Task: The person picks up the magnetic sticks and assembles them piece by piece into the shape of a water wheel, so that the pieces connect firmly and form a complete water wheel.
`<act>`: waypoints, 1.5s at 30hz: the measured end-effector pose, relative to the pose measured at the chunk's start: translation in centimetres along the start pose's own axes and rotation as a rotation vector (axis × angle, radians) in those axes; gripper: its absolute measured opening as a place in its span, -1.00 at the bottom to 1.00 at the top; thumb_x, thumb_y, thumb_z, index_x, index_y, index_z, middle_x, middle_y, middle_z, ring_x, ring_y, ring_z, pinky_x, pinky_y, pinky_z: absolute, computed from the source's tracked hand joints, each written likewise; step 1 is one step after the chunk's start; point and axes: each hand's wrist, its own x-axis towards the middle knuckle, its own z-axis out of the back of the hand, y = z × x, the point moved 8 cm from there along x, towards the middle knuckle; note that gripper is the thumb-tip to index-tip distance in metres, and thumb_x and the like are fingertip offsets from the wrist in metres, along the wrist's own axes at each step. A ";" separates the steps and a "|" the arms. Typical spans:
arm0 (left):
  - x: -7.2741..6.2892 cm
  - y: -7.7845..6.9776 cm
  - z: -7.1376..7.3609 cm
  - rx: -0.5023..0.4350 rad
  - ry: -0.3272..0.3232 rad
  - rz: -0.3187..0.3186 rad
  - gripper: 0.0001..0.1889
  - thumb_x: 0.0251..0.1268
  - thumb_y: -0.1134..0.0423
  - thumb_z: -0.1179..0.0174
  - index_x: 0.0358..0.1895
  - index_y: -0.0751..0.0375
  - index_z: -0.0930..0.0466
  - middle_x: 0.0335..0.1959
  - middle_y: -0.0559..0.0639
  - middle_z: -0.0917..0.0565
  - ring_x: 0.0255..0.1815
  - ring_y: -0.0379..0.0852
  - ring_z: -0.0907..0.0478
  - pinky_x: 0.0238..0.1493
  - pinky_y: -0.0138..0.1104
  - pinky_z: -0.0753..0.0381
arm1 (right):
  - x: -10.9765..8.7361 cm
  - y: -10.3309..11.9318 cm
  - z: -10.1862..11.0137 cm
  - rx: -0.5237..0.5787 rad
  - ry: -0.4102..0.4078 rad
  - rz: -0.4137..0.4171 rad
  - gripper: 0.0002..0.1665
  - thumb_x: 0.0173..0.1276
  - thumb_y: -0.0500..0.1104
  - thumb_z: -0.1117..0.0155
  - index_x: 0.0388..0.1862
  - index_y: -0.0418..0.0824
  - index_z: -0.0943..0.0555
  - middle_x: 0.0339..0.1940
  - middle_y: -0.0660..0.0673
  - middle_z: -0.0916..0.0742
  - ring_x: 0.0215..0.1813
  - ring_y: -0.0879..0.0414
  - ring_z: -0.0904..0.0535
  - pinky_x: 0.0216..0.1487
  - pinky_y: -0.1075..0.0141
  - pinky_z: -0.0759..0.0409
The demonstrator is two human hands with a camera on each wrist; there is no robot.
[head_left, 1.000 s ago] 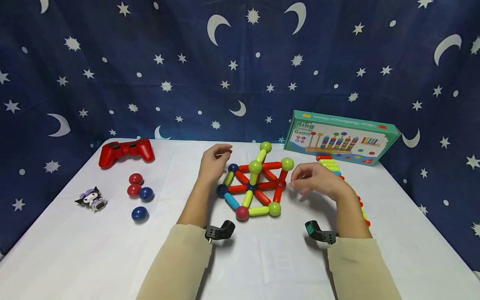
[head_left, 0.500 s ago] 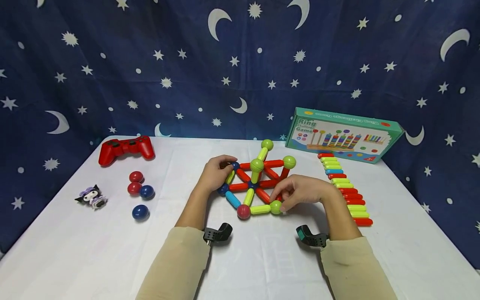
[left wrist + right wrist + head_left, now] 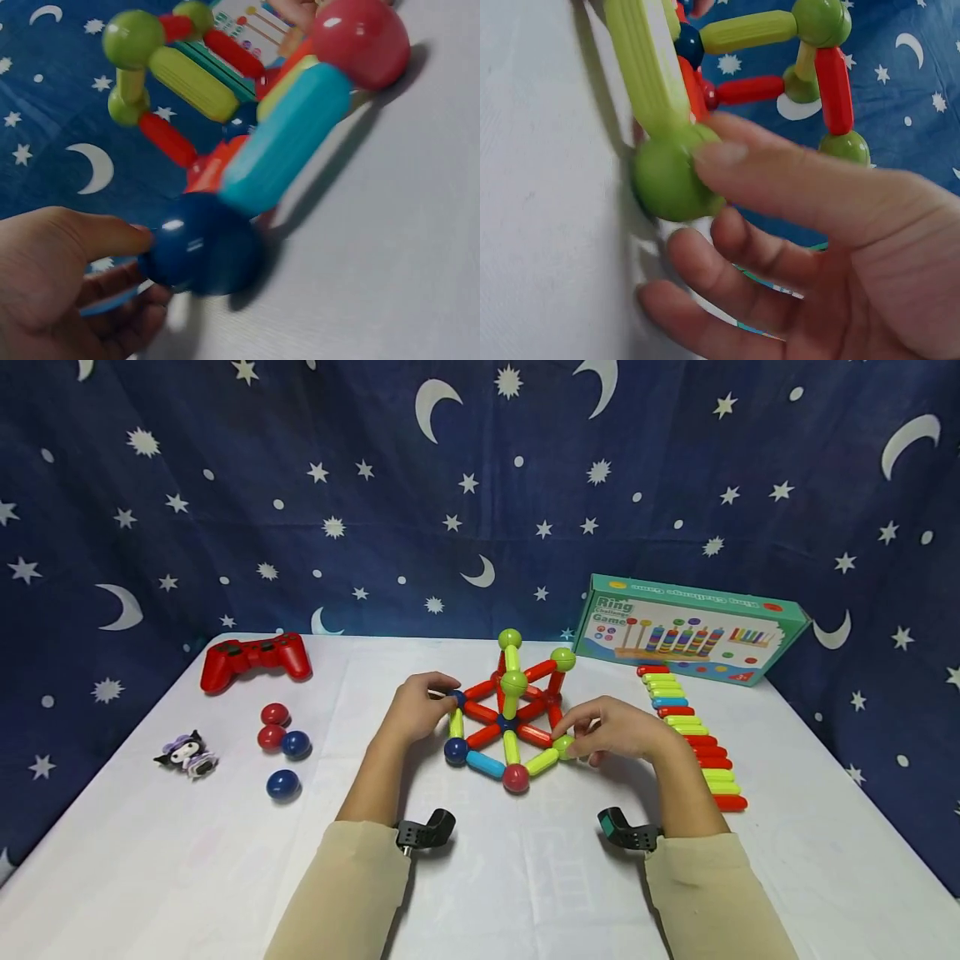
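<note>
A magnetic ball-and-stick structure (image 3: 535, 735) stands mid-table, a wheel-like base of coloured sticks with raised parts topped by green balls. My left hand (image 3: 415, 710) holds its back-left dark blue ball (image 3: 455, 698), thumb and fingers at its side. In the left wrist view, the left hand (image 3: 60, 277) is beside overlapping blue balls, so the exact contact is partly hidden. My right hand (image 3: 622, 731) pinches the green ball (image 3: 673, 176) at the base's right corner, with its other fingers loosely bent. A red ball (image 3: 516, 778) forms the nearest corner, joined to a light blue stick (image 3: 486, 764).
Loose sticks (image 3: 701, 741) lie in a column to the right, before a green Ring Challenge Game box (image 3: 686, 631). Several loose red and blue balls (image 3: 282, 785) sit at left, near a small figurine (image 3: 187, 755) and a red game controller (image 3: 256, 662).
Both hands, apart from the structure a second ago, have closed on its corner balls. The structure has since turned anticlockwise, its near red ball shifting right and the right green ball moving away from me.
</note>
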 end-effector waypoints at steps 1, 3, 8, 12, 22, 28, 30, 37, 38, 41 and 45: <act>-0.1 -0.1 0.0 0.015 0.013 0.004 -0.68 0.43 0.32 -0.20 0.18 0.26 -0.69 0.17 0.20 -0.71 0.19 0.17 -0.67 0.23 -0.02 -0.62 | -0.1 -0.3 0.3 0.008 -0.031 -0.013 -0.66 0.30 -0.15 -0.48 0.07 -0.07 -0.78 -0.25 -0.15 -0.66 -0.28 -0.04 -0.64 -0.15 0.20 -0.62; -0.4 -0.4 0.1 0.049 0.042 0.017 -0.70 0.40 0.32 -0.22 0.14 0.27 -0.70 0.13 0.20 -0.73 0.15 0.15 -0.66 0.19 -0.03 -0.61 | -0.1 -0.7 0.8 0.013 -0.087 -0.033 -0.65 0.33 -0.16 -0.46 0.10 -0.07 -0.77 -0.16 -0.16 -0.68 -0.24 -0.03 -0.66 -0.15 0.22 -0.64; -1.2 -1.0 0.3 0.140 0.103 0.056 -0.75 0.33 0.29 -0.32 0.04 0.22 -0.75 -0.01 0.14 -0.74 0.02 0.07 -0.59 0.07 -0.10 -0.57 | 0.0 -1.3 1.6 -0.004 -0.176 -0.045 -0.65 0.37 -0.18 -0.41 0.13 -0.07 -0.77 -0.14 -0.18 -0.69 -0.31 -0.02 -0.65 -0.25 0.24 -0.55; -1.8 -1.1 0.7 0.184 0.136 0.087 -0.77 0.29 0.28 -0.36 -0.01 0.20 -0.75 -0.10 0.10 -0.71 -0.09 0.03 -0.56 -0.10 -0.20 -0.58 | 0.5 -1.5 1.7 -0.018 -0.212 -0.027 -0.67 0.40 -0.18 -0.38 0.13 -0.06 -0.76 -0.09 -0.19 -0.66 -0.26 -0.02 -0.61 -0.25 0.25 -0.53; -2.6 -1.4 0.9 0.180 0.161 0.076 -0.74 0.25 0.28 -0.38 0.00 0.20 -0.74 -0.15 0.10 -0.70 -0.14 0.01 -0.55 -0.16 -0.25 -0.54 | 0.4 -1.9 1.8 0.015 -0.265 0.021 -0.67 0.41 -0.19 -0.35 0.13 -0.10 -0.76 -0.05 -0.21 -0.67 -0.04 -0.05 -0.62 -0.11 0.25 -0.64; -2.7 -4.6 1.7 0.073 -0.060 -0.082 -0.71 0.40 0.24 -0.24 0.10 0.20 -0.71 0.00 0.10 -0.74 0.02 0.07 -0.67 0.09 -0.10 -0.67 | -0.8 -1.1 2.4 0.067 -0.280 0.033 -0.65 0.46 -0.20 -0.29 0.18 -0.14 -0.73 0.11 -0.27 -0.70 -0.03 -0.08 -0.66 -0.06 0.22 -0.70; -3.0 -6.8 1.6 0.004 -0.140 -0.188 -0.71 0.42 0.24 -0.21 0.12 0.18 -0.71 0.09 0.09 -0.71 0.06 0.07 -0.68 0.11 -0.08 -0.70 | -1.2 -0.6 2.8 0.082 -0.290 0.046 -0.63 0.47 -0.18 -0.29 0.21 -0.16 -0.72 0.15 -0.27 -0.71 -0.03 -0.10 -0.67 -0.04 0.19 -0.70; -4.1 -11.6 -1.6 0.064 -0.113 -0.410 -0.67 0.38 0.26 -0.30 0.18 0.15 -0.70 0.33 0.06 -0.54 0.26 0.06 -0.55 0.24 -0.07 -0.65 | -2.6 1.5 4.2 0.032 -0.307 0.111 -0.60 0.48 -0.12 -0.29 0.24 -0.19 -0.69 0.14 -0.24 -0.74 -0.03 -0.17 -0.68 0.03 0.07 -0.69; -4.2 -11.7 -1.9 0.100 -0.113 -0.404 -0.67 0.38 0.26 -0.32 0.17 0.14 -0.71 0.31 0.04 -0.56 0.26 0.04 -0.55 0.27 -0.09 -0.64 | -2.8 1.6 4.4 0.019 -0.308 0.113 -0.60 0.48 -0.11 -0.29 0.23 -0.17 -0.69 0.12 -0.23 -0.75 -0.03 -0.18 -0.69 0.04 0.06 -0.69; -4.4 -11.5 -2.3 0.161 -0.135 -0.377 -0.72 0.38 0.28 -0.34 0.12 0.12 -0.74 0.20 -0.01 -0.63 0.20 0.01 -0.59 0.26 -0.14 -0.63 | -4.0 1.5 5.2 -0.022 -0.308 0.100 -0.61 0.49 -0.08 -0.31 0.23 -0.14 -0.70 0.10 -0.20 -0.75 -0.04 -0.18 -0.70 0.05 0.05 -0.68; -4.4 -11.3 -2.6 0.153 -0.142 -0.373 -0.73 0.38 0.32 -0.34 0.10 0.11 -0.75 0.12 -0.02 -0.67 0.12 0.00 -0.63 0.22 -0.16 -0.66 | -6.5 0.4 6.8 -0.093 -0.323 0.050 -0.60 0.48 -0.04 -0.33 0.23 -0.12 -0.70 0.09 -0.17 -0.76 -0.08 -0.11 -0.68 -0.05 0.14 -0.68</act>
